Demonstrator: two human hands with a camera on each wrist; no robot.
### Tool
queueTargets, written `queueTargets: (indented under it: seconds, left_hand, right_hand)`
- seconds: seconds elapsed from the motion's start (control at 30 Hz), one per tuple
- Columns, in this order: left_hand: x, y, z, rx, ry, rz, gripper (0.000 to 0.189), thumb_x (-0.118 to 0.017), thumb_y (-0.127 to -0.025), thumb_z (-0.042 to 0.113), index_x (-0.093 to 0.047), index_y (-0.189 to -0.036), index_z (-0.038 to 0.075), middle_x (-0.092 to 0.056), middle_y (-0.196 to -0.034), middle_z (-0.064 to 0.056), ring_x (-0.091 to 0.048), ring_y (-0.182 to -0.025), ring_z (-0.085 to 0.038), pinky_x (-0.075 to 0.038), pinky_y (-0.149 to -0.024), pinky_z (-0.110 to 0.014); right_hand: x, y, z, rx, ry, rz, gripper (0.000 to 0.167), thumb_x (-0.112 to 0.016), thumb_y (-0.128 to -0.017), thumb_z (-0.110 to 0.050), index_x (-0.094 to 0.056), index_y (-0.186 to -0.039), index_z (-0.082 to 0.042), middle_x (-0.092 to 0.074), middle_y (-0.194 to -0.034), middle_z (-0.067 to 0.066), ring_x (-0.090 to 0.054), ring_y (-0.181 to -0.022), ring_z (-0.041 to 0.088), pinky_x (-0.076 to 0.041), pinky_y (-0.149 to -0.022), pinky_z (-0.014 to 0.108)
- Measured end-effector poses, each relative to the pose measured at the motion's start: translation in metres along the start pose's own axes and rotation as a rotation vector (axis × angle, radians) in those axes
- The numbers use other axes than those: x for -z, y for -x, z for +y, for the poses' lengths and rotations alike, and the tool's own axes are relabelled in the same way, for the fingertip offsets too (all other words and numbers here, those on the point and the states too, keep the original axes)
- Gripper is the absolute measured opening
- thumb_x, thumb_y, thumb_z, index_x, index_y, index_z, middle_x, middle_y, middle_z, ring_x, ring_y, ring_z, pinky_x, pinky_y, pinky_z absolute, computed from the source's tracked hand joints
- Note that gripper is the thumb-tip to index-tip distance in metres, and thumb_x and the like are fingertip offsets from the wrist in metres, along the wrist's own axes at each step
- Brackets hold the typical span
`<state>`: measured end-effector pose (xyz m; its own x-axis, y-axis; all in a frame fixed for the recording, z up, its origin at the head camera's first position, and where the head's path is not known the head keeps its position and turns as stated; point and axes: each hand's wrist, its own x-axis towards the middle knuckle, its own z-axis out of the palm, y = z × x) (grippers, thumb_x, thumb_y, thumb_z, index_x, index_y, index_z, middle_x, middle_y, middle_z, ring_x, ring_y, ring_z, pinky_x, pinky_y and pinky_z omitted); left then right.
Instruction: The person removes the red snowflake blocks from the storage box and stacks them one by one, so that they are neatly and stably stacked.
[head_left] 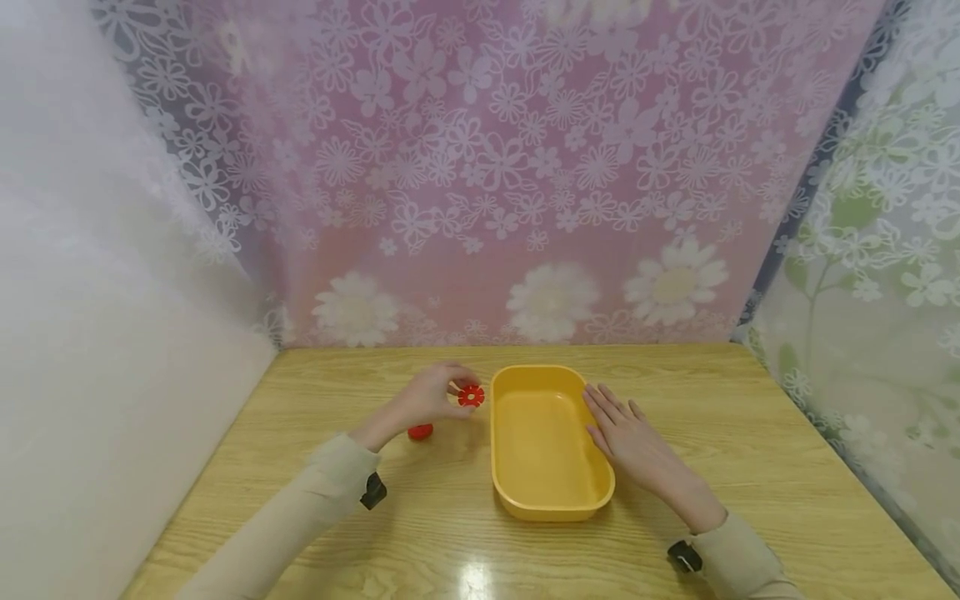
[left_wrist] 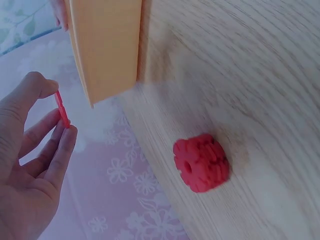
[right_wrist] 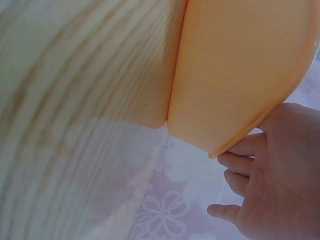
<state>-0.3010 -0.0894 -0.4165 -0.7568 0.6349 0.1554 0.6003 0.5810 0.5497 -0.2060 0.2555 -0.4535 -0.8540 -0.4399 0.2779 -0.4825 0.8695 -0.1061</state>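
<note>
Between thumb and fingertips my left hand pinches a thin red notched disc with a hole in its middle, just left of the yellow basin. In the left wrist view the disc appears edge-on. A short stack of similar red discs sits on the table; in the head view the stack is partly hidden below the left wrist. My right hand rests with extended fingers on the basin's right rim. The inside of the basin shows only bare yellow surface.
The wooden table reaches back to a pink flowered curtain. A pale wall stands along the left side, and a flowered sheet hangs along the right. Both wrists wear black devices.
</note>
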Motion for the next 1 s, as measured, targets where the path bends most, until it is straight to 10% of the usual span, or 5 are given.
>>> queueTargets:
  seconds: [1.0]
  left_hand:
    - [0.018, 0.067, -0.056, 0.146, 0.023, 0.155, 0.040, -0.083, -0.084, 0.012, -0.071, -0.121, 0.002, -0.068, -0.115, -0.009, -0.066, -0.103, -0.027, -0.060, -0.088, -0.044]
  right_hand:
    - [-0.001, 0.000, 0.001, -0.013, 0.004, -0.025, 0.056, -0.052, -0.106, -0.020, -0.036, -0.153, 0.007, -0.034, -0.159, 0.023, -0.030, -0.148, 0.040, -0.028, -0.114, 0.068]
